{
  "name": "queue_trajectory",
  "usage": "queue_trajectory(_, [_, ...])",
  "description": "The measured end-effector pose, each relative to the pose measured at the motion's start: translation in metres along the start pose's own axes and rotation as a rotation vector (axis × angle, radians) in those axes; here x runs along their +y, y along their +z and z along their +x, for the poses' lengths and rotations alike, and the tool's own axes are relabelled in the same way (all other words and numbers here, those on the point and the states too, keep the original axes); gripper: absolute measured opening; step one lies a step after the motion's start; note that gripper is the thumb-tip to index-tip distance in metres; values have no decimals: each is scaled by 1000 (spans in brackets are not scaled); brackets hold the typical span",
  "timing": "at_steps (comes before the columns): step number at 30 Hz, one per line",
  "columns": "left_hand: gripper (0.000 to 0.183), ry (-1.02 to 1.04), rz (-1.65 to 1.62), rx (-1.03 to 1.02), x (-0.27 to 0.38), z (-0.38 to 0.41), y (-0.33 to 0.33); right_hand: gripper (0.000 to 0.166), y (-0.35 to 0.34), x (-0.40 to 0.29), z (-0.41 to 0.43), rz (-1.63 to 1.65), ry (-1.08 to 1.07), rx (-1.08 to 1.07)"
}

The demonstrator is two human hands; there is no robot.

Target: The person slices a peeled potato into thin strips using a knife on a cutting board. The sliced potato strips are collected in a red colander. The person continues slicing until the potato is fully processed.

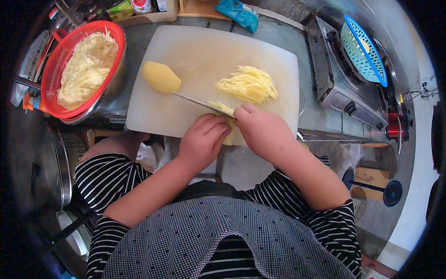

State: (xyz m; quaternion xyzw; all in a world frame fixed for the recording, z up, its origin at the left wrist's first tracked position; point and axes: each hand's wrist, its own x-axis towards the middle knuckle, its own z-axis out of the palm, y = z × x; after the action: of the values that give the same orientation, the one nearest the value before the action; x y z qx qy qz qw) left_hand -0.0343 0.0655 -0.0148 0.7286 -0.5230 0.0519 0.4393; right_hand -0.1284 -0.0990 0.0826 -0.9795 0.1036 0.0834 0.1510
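My right hand (259, 130) is closed on the handle of a kitchen knife (200, 103), whose blade points up and left across a white plastic cutting board (195, 42). Beside the blade, my left hand (205, 136) rests with bent fingers on pale yellow potato slices (228, 139), mostly hidden under it. Fine cut shreds (219, 106) lie against the blade's far side. A larger heap of potato shreds (249, 85) sits on the board's right half. One peeled potato (161, 77), with a flat cut end, lies at the left near the knife tip.
At the left, a red plastic colander (120, 52) of shreds sits in a metal bowl. A gas stove (348, 97) stands at the right, bearing a blue-rimmed basket (366, 59). A blue plastic packet (240, 15) and a box of packages (153, 16) are behind the board.
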Motion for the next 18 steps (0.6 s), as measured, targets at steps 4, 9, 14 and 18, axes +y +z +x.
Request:
queue_trajectory(4, [18, -6, -41, -16, 3, 2, -2, 15, -5, 9, -4, 52, 34, 3])
queue_trajectory(9, [19, -7, -32, 13, 2, 2, -1, 14, -12, 10, -8, 63, 56, 34])
queue_trajectory(14, [17, -11, -13, -7, 3, 4, -2, 14, -21, 4, -16, 25, 10, -8])
queue_trajectory(18, [16, -15, 11, -10, 3, 2, -2, 12, -26, -3, -22, -9, 26, -51])
